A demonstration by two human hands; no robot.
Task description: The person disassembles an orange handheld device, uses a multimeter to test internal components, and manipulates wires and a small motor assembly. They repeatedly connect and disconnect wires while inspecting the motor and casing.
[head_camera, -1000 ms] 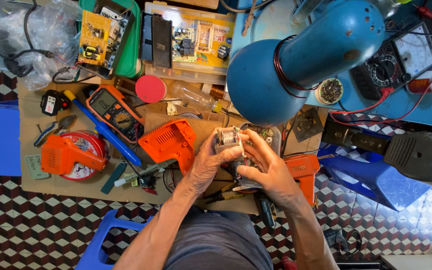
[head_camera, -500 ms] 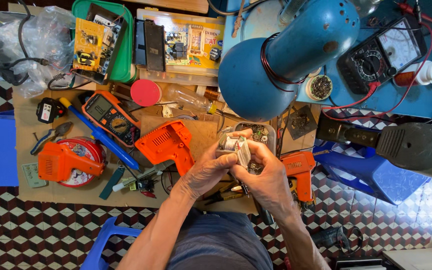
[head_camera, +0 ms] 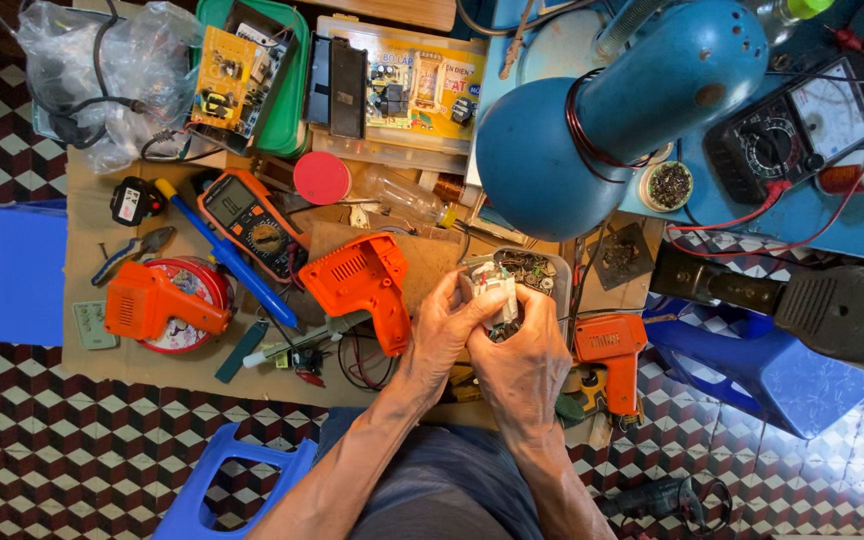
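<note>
Both hands, the left hand [head_camera: 444, 325] and the right hand [head_camera: 522, 360], had their fingers clamped on a small white part [head_camera: 493, 285] held above the cardboard mat [head_camera: 422, 262], seemingly mid-fix, so careful, steady turning looked needed next.

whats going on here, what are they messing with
A person sits over a cluttered workbench and holds a small whitish electrical part in both hands, left hand and right hand wrapped close around it. An orange tool housing lies just left of the hands, an orange multimeter further left. A blue desk lamp hangs over the bench. What the part is exactly, I cannot tell.
</note>
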